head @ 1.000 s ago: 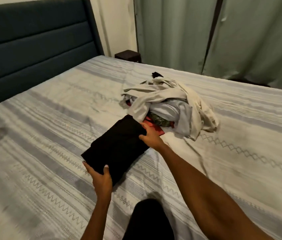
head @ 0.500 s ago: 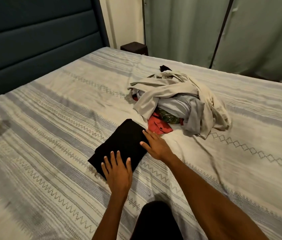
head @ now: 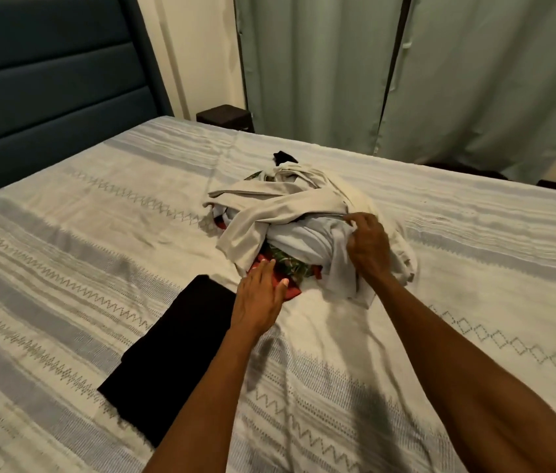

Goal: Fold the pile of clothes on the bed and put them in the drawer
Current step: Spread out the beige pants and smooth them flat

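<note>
A folded black garment (head: 174, 353) lies flat on the striped bed cover (head: 65, 268), near me on the left. Beyond it sits the pile of clothes (head: 290, 213): beige cloth on top, a pale grey-blue garment (head: 304, 244) under it, a red piece (head: 292, 291) and a green patterned piece (head: 290, 268) at the bottom. My left hand (head: 259, 298) reaches with straight fingers to the red piece at the pile's near edge. My right hand (head: 368, 247) rests on the pale grey-blue garment with its fingers curled into the cloth.
A dark blue padded headboard (head: 48, 90) stands at the left. Pale green curtains (head: 406, 70) hang behind the bed. A small dark stand (head: 225, 116) sits by the far bed corner. No drawer is in view.
Both hands have left the folded black garment and moved forward to the pile. The view has tilted closer to the pile.
</note>
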A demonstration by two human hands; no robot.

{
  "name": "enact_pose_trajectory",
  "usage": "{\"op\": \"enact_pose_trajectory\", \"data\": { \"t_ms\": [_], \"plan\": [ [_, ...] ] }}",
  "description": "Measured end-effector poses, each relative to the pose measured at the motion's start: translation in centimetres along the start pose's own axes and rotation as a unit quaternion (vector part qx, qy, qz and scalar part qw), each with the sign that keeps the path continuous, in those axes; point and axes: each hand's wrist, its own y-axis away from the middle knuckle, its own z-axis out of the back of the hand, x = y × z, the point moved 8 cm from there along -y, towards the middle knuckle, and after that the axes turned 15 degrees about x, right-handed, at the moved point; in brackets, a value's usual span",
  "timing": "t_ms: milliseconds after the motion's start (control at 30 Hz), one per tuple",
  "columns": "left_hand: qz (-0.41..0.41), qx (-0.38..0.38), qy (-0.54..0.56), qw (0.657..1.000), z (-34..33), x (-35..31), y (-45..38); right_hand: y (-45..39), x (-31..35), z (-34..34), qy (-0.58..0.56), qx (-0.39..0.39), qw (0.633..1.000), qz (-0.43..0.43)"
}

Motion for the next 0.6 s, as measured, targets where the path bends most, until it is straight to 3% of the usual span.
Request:
{"op": "enact_pose_trajectory", "data": {
  "t_ms": [67, 167, 267, 367, 433, 600],
  "plan": [
    [0.000, -0.003, -0.003, 1.000, -0.3, -0.5, -2.6, -2.8, -2.6, -0.3, 0.015, 0.042, 0.997, -0.065],
    [-0.019, -0.031, -0.009, 0.999, -0.7, -1.0, -5.6, -5.8, -7.9, -3.2, -0.023, 0.174, 0.968, -0.178],
    [-0.037, -0.088, -0.005, 0.995, -0.7, -1.9, -6.5, -7.2, -10.4, -5.5, -0.017, 0.227, 0.953, -0.200],
    [-0.094, -0.121, 0.024, 0.988, -0.8, -3.4, -5.9, -7.7, -11.1, -4.8, -0.036, 0.132, 0.969, -0.208],
    [-0.151, -0.104, 0.065, 0.981, -1.1, -4.7, -5.4, -7.2, -11.3, -3.7, -0.108, 0.067, 0.972, -0.198],
    [-0.181, -0.079, 0.130, 0.972, -1.2, -8.2, -4.5, -4.1, -11.5, -0.1, -0.321, -0.044, 0.932, -0.161]
  ]
}}
